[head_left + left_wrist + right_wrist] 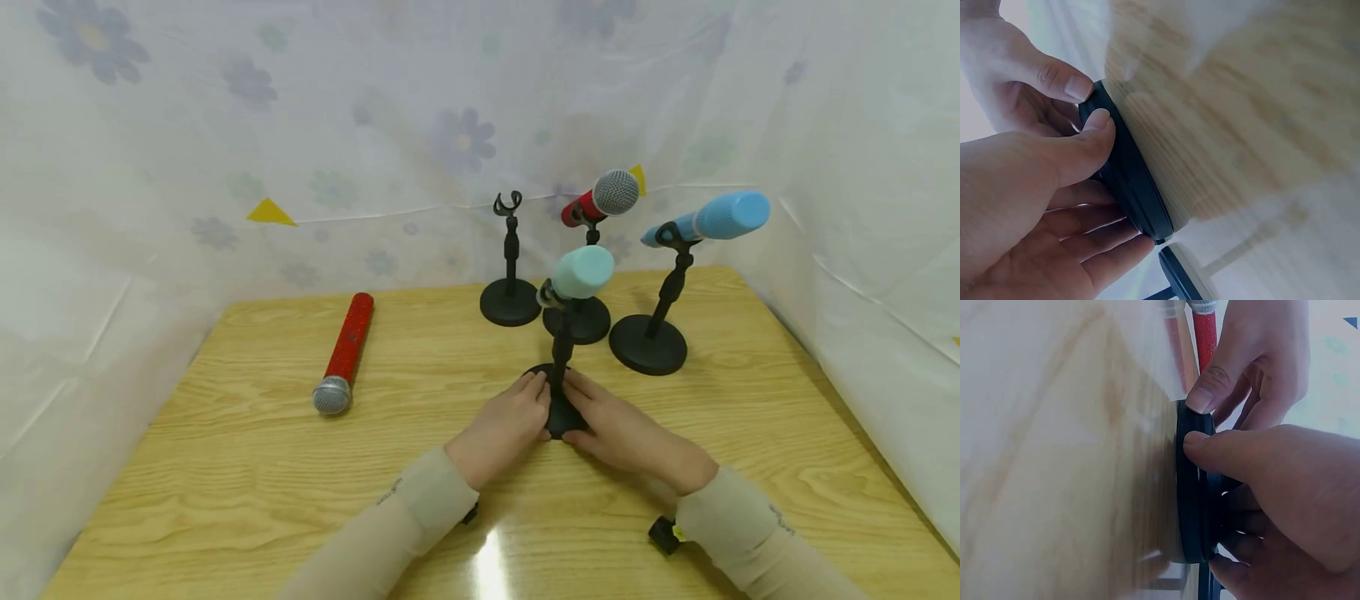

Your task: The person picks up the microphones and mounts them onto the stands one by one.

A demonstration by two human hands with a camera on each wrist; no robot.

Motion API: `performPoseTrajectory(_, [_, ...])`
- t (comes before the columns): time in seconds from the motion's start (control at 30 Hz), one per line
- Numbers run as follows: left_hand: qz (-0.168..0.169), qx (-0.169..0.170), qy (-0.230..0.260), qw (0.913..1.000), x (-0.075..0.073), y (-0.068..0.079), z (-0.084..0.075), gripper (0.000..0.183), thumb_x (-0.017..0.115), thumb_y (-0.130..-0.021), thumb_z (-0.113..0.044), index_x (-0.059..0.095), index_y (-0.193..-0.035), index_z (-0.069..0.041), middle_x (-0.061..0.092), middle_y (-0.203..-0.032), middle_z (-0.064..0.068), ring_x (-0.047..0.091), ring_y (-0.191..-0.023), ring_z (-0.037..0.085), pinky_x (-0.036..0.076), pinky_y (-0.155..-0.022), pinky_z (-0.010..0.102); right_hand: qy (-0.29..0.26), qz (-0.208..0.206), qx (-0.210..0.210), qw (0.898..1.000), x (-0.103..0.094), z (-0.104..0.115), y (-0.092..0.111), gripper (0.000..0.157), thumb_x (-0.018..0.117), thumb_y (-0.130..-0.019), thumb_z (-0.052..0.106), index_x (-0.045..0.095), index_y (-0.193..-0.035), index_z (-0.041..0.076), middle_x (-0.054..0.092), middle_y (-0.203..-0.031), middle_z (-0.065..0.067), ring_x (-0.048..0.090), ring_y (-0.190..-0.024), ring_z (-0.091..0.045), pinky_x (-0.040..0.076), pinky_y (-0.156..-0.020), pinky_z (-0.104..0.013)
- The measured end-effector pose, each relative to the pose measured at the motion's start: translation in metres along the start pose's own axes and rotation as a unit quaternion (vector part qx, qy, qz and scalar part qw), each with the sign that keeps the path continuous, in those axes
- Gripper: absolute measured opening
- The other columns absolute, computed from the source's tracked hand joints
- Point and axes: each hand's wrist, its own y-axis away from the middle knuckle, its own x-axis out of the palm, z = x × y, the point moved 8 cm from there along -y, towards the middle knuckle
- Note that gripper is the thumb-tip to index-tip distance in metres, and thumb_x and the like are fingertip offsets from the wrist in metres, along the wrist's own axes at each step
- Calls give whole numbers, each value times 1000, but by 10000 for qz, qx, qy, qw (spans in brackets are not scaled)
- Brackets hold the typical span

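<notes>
A round-based black microphone stand (561, 358) stands upright near the table's middle, carrying a mint-green microphone (585, 272) in its clip. My left hand (508, 423) grips the left side of its base, and my right hand (621, 429) grips the right side. In the left wrist view, my left thumb lies on the rim of the base (1135, 181) with the fingers spread along the disc. The right wrist view has both thumbs side by side on the base (1192, 494); some fingertips are hidden behind it.
Behind the hands stand a bare black stand (511, 292), a stand with a red microphone (581, 208) and another with a blue microphone (720, 218). A sparkly red microphone (349, 346) lies on the wooden table (247, 467) at left. Patterned sheeting (360, 167) hangs behind the table.
</notes>
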Motion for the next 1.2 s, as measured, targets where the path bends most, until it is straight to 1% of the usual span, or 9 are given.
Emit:
performPoseTrajectory(0.1, [106,-19,-67,9999,2,-5,-2,64,60,-97,-46,55,-143,-2,56,-148,13,53,-139,22,47,-111,25,81,-20,16,10000,-2,-1,0,68,73,-93,18,42,-146,-12,40,-154,-28,52,-135,-42,52,-103,-51])
performPoseTrajectory(0.17, [124,-1,-234,9996,3,-9,-5,63,59,-98,-46,55,-143,-2,56,-148,12,53,-139,21,46,-112,25,173,-31,26,9998,-3,-3,0,68,73,-94,18,42,-146,-13,40,-154,-29,51,-136,-43,51,-105,-51])
performPoseTrajectory(0.3, [36,6,-489,9988,3,-16,-9,61,61,-98,-45,57,-142,-3,58,-146,11,54,-138,21,46,-113,26,417,-57,51,9991,-6,-4,1,66,72,-94,16,42,-145,-15,40,-153,-30,50,-136,-43,51,-105,-51])
performPoseTrajectory(0.43, [-25,15,-627,9980,3,-21,-11,60,61,-98,-46,58,-140,-3,59,-145,10,55,-137,21,46,-113,27,531,-88,71,9985,-7,-8,2,66,72,-94,14,42,-144,-16,40,-153,-31,51,-136,-43,51,-105,-50])
performPoseTrajectory(0.6, [-69,-40,-303,9995,1,-27,-9,62,61,-97,-47,58,-140,-3,58,-145,11,56,-135,22,51,-107,25,451,-59,165,9988,-8,-16,2,66,71,-94,13,40,-146,-15,39,-154,-31,52,-135,-43,52,-103,-50])
performPoseTrajectory(0.7, [3,-74,-116,9999,2,-32,-7,62,60,-97,-48,57,-142,-4,57,-147,11,55,-137,22,49,-109,25,368,-12,248,9990,-10,-20,1,66,71,-94,12,40,-146,-15,38,-154,-31,53,-134,-44,53,-102,-51])
performPoseTrajectory(0.87, [164,-89,-42,9998,6,-42,-8,65,59,-97,-50,54,-144,-4,54,-150,11,52,-140,21,44,-115,25,267,38,323,9991,-12,-29,1,66,70,-94,11,39,-146,-15,38,-154,-32,53,-133,-44,52,-103,-52])
performPoseTrajectory(1.03, [89,-166,43,9998,8,-48,-10,65,58,-98,-48,52,-145,-3,54,-150,11,51,-140,22,45,-114,26,247,48,372,9990,-14,-36,2,63,69,-94,9,41,-145,-16,39,-153,-33,51,-134,-46,51,-104,-53])
performPoseTrajectory(1.2, [199,-330,85,9992,10,-56,-13,64,57,-99,-48,52,-146,-5,52,-151,10,50,-141,21,45,-114,24,212,39,475,9986,-17,-43,4,61,68,-94,8,42,-144,-17,39,-152,-34,49,-136,-48,50,-105,-55])
